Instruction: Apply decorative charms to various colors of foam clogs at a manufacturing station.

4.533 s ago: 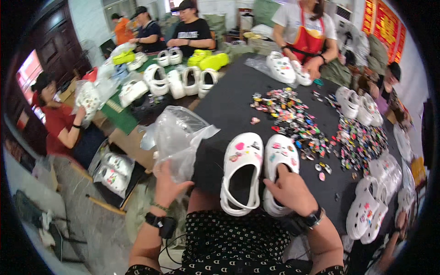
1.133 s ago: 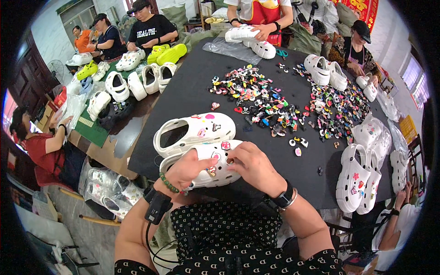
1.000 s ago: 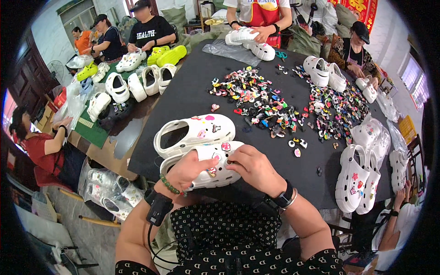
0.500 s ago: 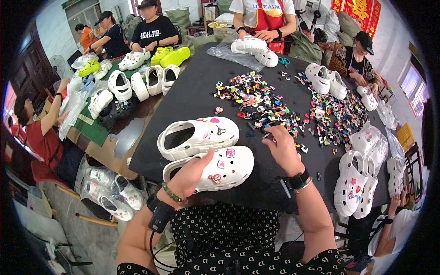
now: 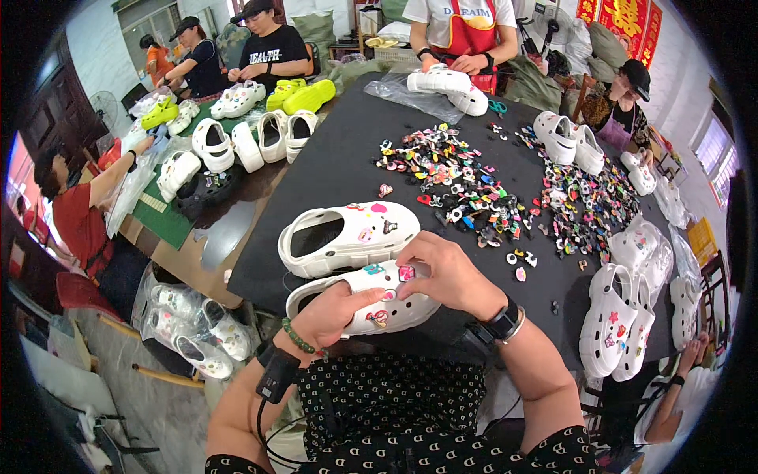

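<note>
Two white clogs lie side by side on the black tabletop in front of me. My left hand [image 5: 330, 314] is closed round the near clog [image 5: 359, 320], its thumb across the upper. My right hand [image 5: 450, 272] is bent over the toe of this clog, thumb and fingertips against the upper on either side of a pink charm [image 5: 407, 272]. Beside those fingers is a blue-green charm [image 5: 373, 270]; a round heart charm [image 5: 389, 295] and a red-and-tan charm [image 5: 379, 318] are lower down. The far clog [image 5: 355, 237] bears several charms and is untouched. My right palm hides part of the near toe.
Heaps of loose charms [image 5: 466, 186] [image 5: 588, 201] cover the table beyond my right hand. Decorated clogs [image 5: 606, 332] stand at the right edge, beside bagged ones [image 5: 636, 249]. More clogs [image 5: 212, 146] crowd the left table. Several people work around both tables.
My right hand has moved left from beside the charm heap onto the near clog's toe. A blue-green charm now shows on that clog. My left hand keeps its hold.
</note>
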`<state>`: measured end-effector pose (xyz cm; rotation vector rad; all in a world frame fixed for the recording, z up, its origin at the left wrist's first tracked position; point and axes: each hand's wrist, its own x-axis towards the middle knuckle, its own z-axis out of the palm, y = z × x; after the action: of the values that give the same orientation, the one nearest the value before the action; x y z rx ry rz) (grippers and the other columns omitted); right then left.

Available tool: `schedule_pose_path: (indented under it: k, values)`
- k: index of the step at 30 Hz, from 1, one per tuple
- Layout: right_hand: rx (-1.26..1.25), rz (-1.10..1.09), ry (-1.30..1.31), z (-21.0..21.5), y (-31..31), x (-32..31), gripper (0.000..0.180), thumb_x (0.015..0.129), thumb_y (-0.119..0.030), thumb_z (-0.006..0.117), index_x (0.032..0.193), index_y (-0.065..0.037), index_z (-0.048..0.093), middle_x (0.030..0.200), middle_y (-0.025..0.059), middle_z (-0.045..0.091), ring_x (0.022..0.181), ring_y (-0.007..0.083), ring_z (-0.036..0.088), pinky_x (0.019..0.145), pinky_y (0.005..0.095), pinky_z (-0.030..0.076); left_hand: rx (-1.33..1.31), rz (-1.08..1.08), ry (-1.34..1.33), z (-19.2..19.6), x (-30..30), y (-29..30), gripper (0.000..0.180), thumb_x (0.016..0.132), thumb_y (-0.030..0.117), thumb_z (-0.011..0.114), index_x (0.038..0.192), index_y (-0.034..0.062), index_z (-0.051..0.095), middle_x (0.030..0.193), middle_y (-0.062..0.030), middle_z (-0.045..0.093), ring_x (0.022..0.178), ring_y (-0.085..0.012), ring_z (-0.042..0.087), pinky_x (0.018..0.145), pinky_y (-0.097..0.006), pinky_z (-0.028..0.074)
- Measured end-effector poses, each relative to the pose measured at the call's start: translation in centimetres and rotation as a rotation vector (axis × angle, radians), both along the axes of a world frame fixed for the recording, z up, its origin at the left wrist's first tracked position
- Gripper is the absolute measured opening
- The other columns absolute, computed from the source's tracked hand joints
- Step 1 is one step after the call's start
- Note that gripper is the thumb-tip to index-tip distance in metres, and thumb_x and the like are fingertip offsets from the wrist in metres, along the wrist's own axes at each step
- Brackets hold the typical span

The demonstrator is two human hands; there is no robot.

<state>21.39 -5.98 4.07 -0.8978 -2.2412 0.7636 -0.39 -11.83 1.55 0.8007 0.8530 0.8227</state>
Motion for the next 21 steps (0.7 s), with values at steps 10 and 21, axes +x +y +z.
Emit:
schedule_pose_path:
  k: [10, 21]
  values:
    - [0.038, 0.037, 0.119, -1.3, 1.2, 0.3, 0.022, 0.074, -0.008, 0.079, 0.094, -0.003, 0.070, 0.089, 0.0072, 0.067, 0.079, 0.0190, 0.067, 0.066, 0.0305, 0.053, 0.027, -0.039, 0.027, 0.2, 0.0, 0.5, 0.040, 0.096, 0.014, 0.059, 0.132, -0.0006, 0.052, 0.125, -0.0075, 0.061, 0.109, -0.0160, 0.061, 0.090, -0.032, 0.051]
    - [-0.360, -0.160, 0.401, -3.6, 3.1, -0.2, 0.014, 0.094, -0.011, 0.064, 0.093, 0.002, 0.070, 0.080, 0.0028, 0.070, 0.070, 0.0076, 0.063, 0.062, 0.0238, 0.051, 0.022, -0.015, 0.054, 0.1, 0.3, 0.4, 0.040, 0.095, 0.017, 0.062, 0.129, -0.0025, 0.054, 0.120, -0.0095, 0.064, 0.104, -0.0159, 0.063, 0.089, -0.031, 0.051]
